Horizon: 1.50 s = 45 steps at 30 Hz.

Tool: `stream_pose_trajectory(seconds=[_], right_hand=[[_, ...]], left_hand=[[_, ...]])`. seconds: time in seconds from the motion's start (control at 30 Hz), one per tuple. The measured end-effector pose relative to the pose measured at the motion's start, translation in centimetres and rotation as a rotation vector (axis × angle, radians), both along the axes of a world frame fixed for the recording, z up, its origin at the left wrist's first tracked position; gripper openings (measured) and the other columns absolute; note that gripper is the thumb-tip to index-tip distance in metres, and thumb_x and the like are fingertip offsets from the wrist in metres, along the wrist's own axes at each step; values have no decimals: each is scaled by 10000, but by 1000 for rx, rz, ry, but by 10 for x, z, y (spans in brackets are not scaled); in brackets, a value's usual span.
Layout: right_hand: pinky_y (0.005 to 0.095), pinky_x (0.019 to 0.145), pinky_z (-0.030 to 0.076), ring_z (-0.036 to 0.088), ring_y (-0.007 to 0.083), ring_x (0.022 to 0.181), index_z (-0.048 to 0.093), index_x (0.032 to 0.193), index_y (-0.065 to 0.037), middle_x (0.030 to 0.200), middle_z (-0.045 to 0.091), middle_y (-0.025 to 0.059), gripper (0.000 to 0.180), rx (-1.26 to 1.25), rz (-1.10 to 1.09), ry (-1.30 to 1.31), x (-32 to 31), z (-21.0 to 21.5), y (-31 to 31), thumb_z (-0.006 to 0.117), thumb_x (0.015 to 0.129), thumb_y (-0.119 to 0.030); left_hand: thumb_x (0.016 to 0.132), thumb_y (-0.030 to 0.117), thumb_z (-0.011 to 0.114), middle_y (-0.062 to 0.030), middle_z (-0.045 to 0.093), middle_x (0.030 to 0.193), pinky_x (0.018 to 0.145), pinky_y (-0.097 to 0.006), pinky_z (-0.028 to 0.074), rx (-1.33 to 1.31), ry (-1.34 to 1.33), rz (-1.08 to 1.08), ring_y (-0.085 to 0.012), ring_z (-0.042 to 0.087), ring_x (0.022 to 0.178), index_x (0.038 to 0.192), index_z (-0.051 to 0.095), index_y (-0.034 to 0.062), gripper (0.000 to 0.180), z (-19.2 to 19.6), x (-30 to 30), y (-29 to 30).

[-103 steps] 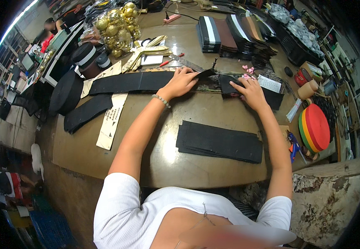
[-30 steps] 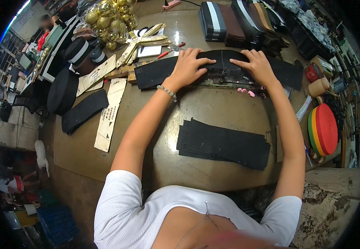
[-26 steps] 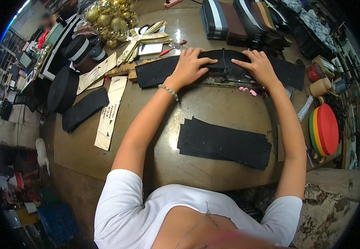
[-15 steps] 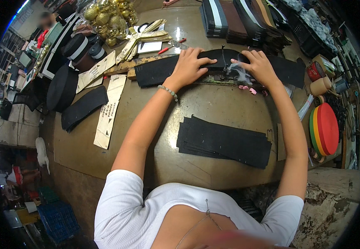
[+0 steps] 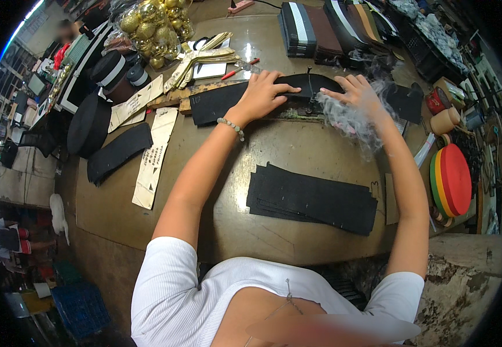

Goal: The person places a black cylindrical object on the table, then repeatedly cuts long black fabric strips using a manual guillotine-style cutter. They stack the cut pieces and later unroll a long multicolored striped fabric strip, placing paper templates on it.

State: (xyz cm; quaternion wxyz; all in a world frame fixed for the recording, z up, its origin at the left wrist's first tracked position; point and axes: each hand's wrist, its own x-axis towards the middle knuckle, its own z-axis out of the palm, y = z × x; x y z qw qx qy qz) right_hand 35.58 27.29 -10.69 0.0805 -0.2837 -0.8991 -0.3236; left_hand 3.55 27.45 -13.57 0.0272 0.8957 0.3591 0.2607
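A long black fabric strip [image 5: 219, 102] lies crosswise on the far part of the table, its middle bowed up over a low block. My left hand [image 5: 262, 97] holds the strip left of centre, fingers over the far edge and thumb pointing right. On its right half my right hand [image 5: 356, 95] holds it, thumb pointing left. Between the hands stands a thin dark upright pin [image 5: 310, 81]. Grey smoke [image 5: 352, 121] drifts around my right hand and partly veils it. Nearer to me lies a loose stack of black strips [image 5: 314, 199].
Cream marked patterns [image 5: 155, 159] and a bent black piece [image 5: 119, 151] lie left. Gold balls [image 5: 152, 29], a red pen [image 5: 232, 74] and stacked strips [image 5: 297, 32] sit at the back. A red, yellow and green roll [image 5: 454, 180] stands right, by a tan spool [image 5: 446, 121].
The smoke has grown thicker and spread rightward over my right hand and wrist. My right fingers have shifted slightly; the strip stays nearly in place.
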Motion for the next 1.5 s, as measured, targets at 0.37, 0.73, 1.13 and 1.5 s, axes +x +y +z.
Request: stream_pose_trajectory(seconds=[0.37,0.73,1.13,1.5], right_hand=[[374,982,387,526,226,1102,571,1366,-321,1295,573,61,621,-319,-139,142,0,19,-9,554,827,-12],[359,922,377,541,228,1098,620,1301,-220,1266,603,38,594,-503,-198,166,-7,18,-7,623,768,41],[388,948,407,542,228,1096,630,1288,-231,1246,610,2,552,-233,-174,88,-12,9,-29,584,793,9],[379,925,409,556,211,1012,624,1300,-222,1231,615,1,535,-177,-149,122,-9,-6,-40,596,795,-49]], left_hand=[[922,221,591,-26,500,1415,1046,-412,347,-114,-128,-203,-277,466,1208,1268,658,275,356,6,-10,19],[970,276,524,65,482,1474,1073,-390,336,-215,-1,-156,-276,470,1135,1371,570,195,412,8,-11,11],[1011,317,483,-57,623,1293,1031,-408,324,-215,29,-19,-298,462,1165,1381,561,205,394,-1,-12,1],[1036,330,438,-222,534,1261,1061,-454,293,-269,73,-5,-367,406,1207,1302,581,108,375,-3,-16,-3]])
